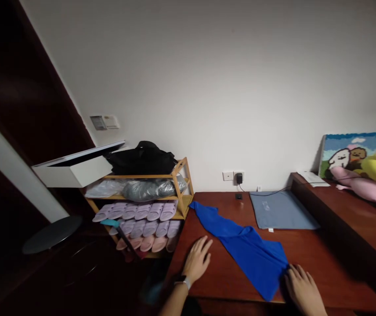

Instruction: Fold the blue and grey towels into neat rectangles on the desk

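Observation:
A crumpled blue cloth point(245, 245) stretches diagonally over the reddish-brown desk point(219, 278); its kind of garment, if any, cannot be made out. To its left, my left hand point(197, 260) rests palm down on the wood, fingers stretched and apart, holding nothing. A watch point(184, 280) is on that wrist. My right hand point(301, 285) lies at the cloth's right edge with its fingers extended. Its fingertips are at or just touching the fabric, and I see no grip on it. The thumb side is partly hidden in shadow.
Behind the cloth lies a flat grey-blue fabric bag point(283, 210), near a plugged-in charger point(239, 177). Left stands a wooden rack point(183, 204) with slippers point(155, 211), a black bag point(142, 159) and a white box point(76, 170). A raised ledge at right holds plush toys point(369, 188).

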